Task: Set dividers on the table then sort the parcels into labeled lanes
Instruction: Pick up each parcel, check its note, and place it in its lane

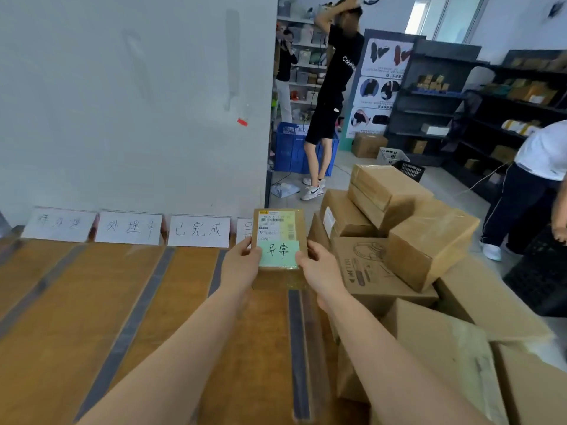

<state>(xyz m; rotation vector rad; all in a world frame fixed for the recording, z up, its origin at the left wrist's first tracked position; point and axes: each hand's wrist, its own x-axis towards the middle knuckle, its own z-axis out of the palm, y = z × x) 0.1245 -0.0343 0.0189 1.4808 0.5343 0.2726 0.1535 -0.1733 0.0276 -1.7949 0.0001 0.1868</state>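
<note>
I hold a small brown parcel [279,231] upright over the rightmost lane of the wooden table [76,302]. It carries a shipping label and a green handwritten note. My left hand [241,265] grips its left edge and my right hand [319,269] its right edge. Several dark strip dividers [144,305] run along the table and split it into lanes. White handwritten lane labels [198,230] lean against the wall at the far edge; the parcel partly hides the rightmost one.
A heap of cardboard boxes [408,228] rises just right of the table. Two people stand beyond it, one in black [331,96], one in white [537,167]. Dark shelving [491,111] lines the far right, and a blue crate [291,151] sits behind the wall's end.
</note>
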